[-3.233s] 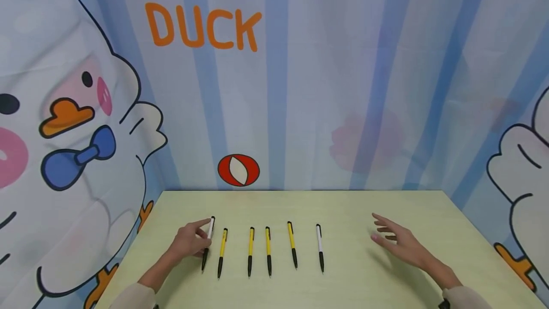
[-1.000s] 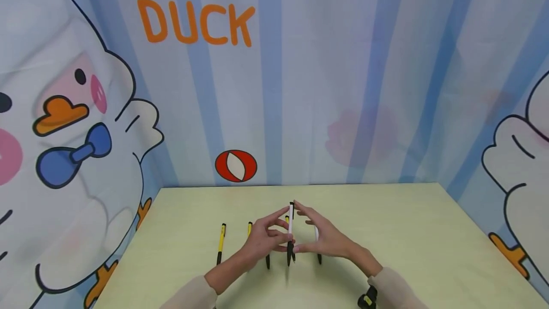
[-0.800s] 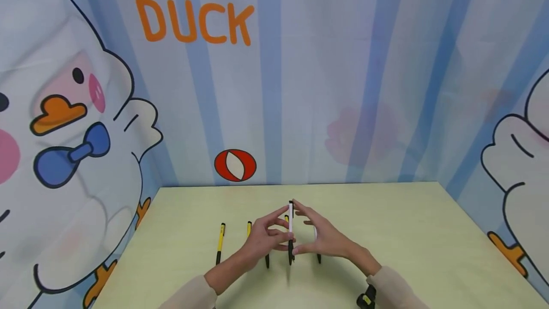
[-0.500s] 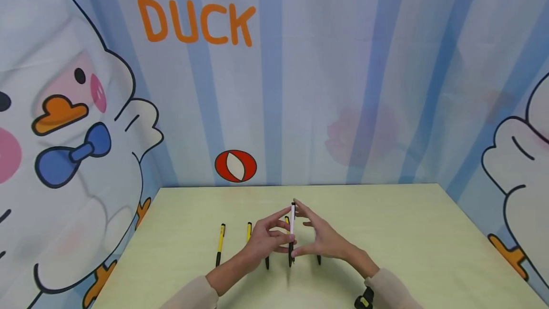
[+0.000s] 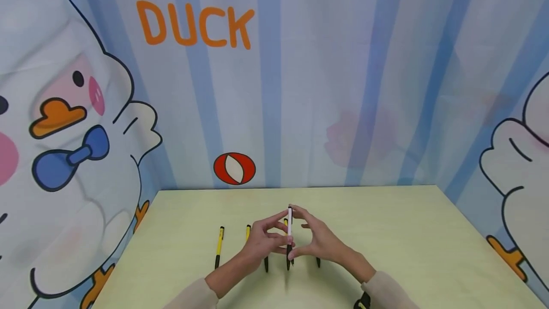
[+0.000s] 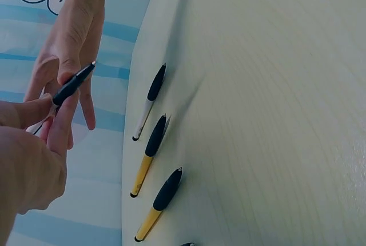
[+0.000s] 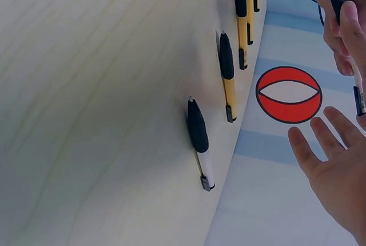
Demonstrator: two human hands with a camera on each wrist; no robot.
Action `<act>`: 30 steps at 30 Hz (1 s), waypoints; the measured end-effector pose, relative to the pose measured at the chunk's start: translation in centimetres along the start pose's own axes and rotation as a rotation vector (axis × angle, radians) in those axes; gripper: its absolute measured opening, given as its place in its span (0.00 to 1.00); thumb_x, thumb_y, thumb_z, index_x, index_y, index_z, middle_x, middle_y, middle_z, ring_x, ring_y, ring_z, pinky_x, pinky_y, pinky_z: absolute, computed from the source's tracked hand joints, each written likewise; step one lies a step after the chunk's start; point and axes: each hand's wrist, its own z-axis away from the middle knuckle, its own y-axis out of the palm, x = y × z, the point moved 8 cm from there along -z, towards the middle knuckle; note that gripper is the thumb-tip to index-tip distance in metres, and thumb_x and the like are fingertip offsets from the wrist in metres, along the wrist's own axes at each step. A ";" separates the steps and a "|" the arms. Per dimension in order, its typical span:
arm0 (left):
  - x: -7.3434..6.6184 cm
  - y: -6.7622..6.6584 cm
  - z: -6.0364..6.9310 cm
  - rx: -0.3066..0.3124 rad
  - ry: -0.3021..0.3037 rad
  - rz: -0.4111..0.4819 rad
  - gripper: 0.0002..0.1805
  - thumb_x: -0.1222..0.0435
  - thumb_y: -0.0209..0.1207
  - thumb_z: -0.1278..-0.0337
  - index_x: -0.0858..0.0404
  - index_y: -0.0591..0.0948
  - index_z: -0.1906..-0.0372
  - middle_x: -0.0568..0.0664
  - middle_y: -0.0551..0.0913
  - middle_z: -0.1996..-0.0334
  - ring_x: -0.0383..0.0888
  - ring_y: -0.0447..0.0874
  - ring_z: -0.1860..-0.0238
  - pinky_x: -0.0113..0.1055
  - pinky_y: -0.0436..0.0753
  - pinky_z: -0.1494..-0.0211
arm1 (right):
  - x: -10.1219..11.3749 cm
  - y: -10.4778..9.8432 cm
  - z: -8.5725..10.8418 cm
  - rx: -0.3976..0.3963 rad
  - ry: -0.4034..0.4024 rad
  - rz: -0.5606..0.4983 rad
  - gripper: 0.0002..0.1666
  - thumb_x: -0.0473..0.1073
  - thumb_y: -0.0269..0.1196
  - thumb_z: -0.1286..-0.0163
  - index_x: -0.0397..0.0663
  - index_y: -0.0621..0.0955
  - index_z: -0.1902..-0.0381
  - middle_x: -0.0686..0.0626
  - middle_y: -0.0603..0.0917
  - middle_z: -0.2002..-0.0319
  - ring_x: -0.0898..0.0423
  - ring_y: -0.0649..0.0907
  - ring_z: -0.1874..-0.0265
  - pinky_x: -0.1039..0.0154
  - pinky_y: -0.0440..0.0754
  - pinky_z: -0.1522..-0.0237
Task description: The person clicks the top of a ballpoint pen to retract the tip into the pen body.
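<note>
My left hand [image 5: 262,243] pinches a white ballpoint pen [image 5: 289,225] with a black grip, raised above the middle of the table. Its tip points downward, as the black grip [image 6: 70,88] shows in the left wrist view. My right hand [image 5: 323,240] meets the same pen from the other side, index fingertip by the top end and thumb at the black grip. Its other fingers are spread, seen in the right wrist view. Behind the hands lie a white pen [image 7: 201,143] and several yellow pens, including one yellow pen [image 7: 227,77], partly hidden in the head view.
The pens lie in a row on the pale table [image 5: 407,232]. A yellow pen [image 5: 220,242] is at the row's left end. A printed cloth [image 5: 317,85] hangs behind the table's far edge. A dark strap [image 5: 362,301] shows at my right wrist.
My left hand has lifted the white pen from the row's left end and carried it to the middle. My right hand has come in from the right to it. Lately both stay nearly still.
</note>
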 end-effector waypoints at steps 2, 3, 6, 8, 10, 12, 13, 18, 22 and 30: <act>0.0 -0.1 0.0 0.000 -0.001 -0.001 0.37 0.74 0.67 0.39 0.55 0.72 0.25 0.52 0.80 0.55 0.46 0.93 0.62 0.45 0.92 0.58 | 0.1 0.0 0.0 0.011 0.004 0.006 0.65 0.53 0.80 0.47 0.54 0.56 0.18 0.43 0.69 0.25 0.40 0.71 0.27 0.34 0.78 0.36; 0.0 -0.1 0.0 0.000 -0.003 -0.004 0.37 0.74 0.67 0.39 0.55 0.72 0.25 0.52 0.80 0.55 0.46 0.93 0.62 0.45 0.92 0.58 | 0.1 0.0 -0.1 0.019 0.011 0.006 0.66 0.54 0.80 0.47 0.55 0.54 0.18 0.43 0.69 0.24 0.40 0.71 0.27 0.34 0.78 0.35; 0.0 -0.1 0.0 -0.005 -0.014 -0.021 0.37 0.73 0.67 0.39 0.54 0.72 0.25 0.52 0.80 0.56 0.45 0.93 0.62 0.45 0.92 0.58 | 0.0 0.0 -0.1 0.046 0.030 -0.003 0.69 0.53 0.79 0.45 0.57 0.49 0.16 0.42 0.66 0.23 0.40 0.69 0.26 0.33 0.76 0.34; 0.0 -0.1 0.0 -0.005 -0.025 -0.035 0.37 0.73 0.67 0.39 0.54 0.72 0.25 0.52 0.80 0.55 0.45 0.92 0.61 0.45 0.92 0.58 | -0.1 0.0 0.0 0.068 0.048 -0.017 0.71 0.53 0.79 0.44 0.58 0.45 0.16 0.40 0.64 0.22 0.40 0.67 0.24 0.32 0.74 0.32; -0.1 0.0 -0.1 -0.004 -0.032 -0.047 0.37 0.72 0.67 0.39 0.53 0.72 0.25 0.53 0.80 0.55 0.45 0.92 0.61 0.45 0.92 0.58 | -0.3 0.0 0.1 0.082 0.059 -0.028 0.72 0.52 0.78 0.43 0.58 0.43 0.16 0.39 0.63 0.22 0.39 0.66 0.23 0.31 0.72 0.31; -0.1 0.0 -0.2 -0.008 -0.039 -0.061 0.37 0.72 0.68 0.39 0.52 0.72 0.25 0.53 0.80 0.55 0.45 0.92 0.60 0.44 0.92 0.58 | -0.4 -0.1 0.2 0.091 0.062 -0.026 0.72 0.52 0.78 0.42 0.58 0.41 0.16 0.38 0.61 0.21 0.38 0.64 0.23 0.30 0.71 0.31; -0.1 -0.1 -0.2 -0.013 -0.041 -0.066 0.37 0.72 0.68 0.39 0.52 0.72 0.26 0.53 0.80 0.54 0.45 0.92 0.60 0.44 0.92 0.58 | -0.5 -0.2 0.3 0.094 0.062 -0.023 0.72 0.52 0.78 0.41 0.58 0.41 0.16 0.38 0.61 0.21 0.38 0.64 0.23 0.30 0.70 0.30; 0.1 -1.3 0.0 -0.058 -0.051 -0.125 0.37 0.70 0.70 0.41 0.52 0.74 0.26 0.54 0.81 0.55 0.44 0.92 0.61 0.44 0.92 0.59 | -0.8 -1.2 0.9 0.073 0.054 0.046 0.66 0.51 0.75 0.37 0.56 0.44 0.16 0.38 0.62 0.21 0.36 0.66 0.24 0.33 0.72 0.30; 0.1 -2.8 0.5 -0.095 -0.055 -0.145 0.37 0.70 0.70 0.41 0.54 0.73 0.26 0.54 0.82 0.55 0.45 0.92 0.60 0.44 0.92 0.59 | -1.3 -2.5 1.8 0.042 0.080 0.117 0.57 0.53 0.70 0.31 0.54 0.49 0.16 0.40 0.64 0.22 0.38 0.68 0.25 0.35 0.73 0.30; 0.0 -6.6 1.8 -0.185 -0.071 -0.151 0.37 0.70 0.71 0.43 0.56 0.74 0.27 0.53 0.82 0.56 0.43 0.92 0.62 0.43 0.92 0.60 | -2.8 -5.2 3.7 -0.032 0.101 0.192 0.48 0.48 0.65 0.26 0.47 0.54 0.18 0.39 0.66 0.23 0.38 0.70 0.27 0.37 0.76 0.33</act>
